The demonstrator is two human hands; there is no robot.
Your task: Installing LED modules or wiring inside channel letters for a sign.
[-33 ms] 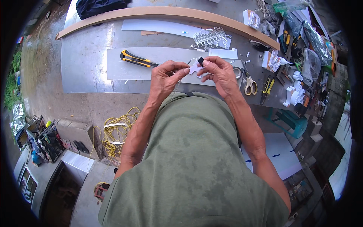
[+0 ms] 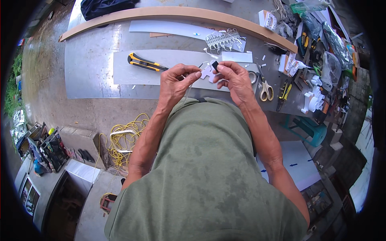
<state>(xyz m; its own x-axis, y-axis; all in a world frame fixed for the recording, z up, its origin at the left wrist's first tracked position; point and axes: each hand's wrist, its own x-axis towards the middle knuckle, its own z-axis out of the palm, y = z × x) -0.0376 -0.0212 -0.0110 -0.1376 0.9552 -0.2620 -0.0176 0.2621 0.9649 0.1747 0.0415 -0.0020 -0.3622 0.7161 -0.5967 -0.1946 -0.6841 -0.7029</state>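
Over the near edge of the metal table, my left hand pinches a thin pale wire whose loose length hangs down below the fingers. My right hand is a little to its right, thumb and forefinger closed on a small black block. Between the two hands a white cut-out piece shows, partly behind the right fingers; I cannot tell whether it is touched. A yellow and black utility knife lies left of my left hand. Scissors and a tape roll lie right of my right hand.
A long brown cardboard strip crosses the table's far side. White mesh-like strips lie before it. Pliers, white plastic parts and bags crowd the right side. Yellow rope is coiled on the ground at left.
The black block in my right hand has tilted and shifted slightly to the right. My left hand stays almost where it was.
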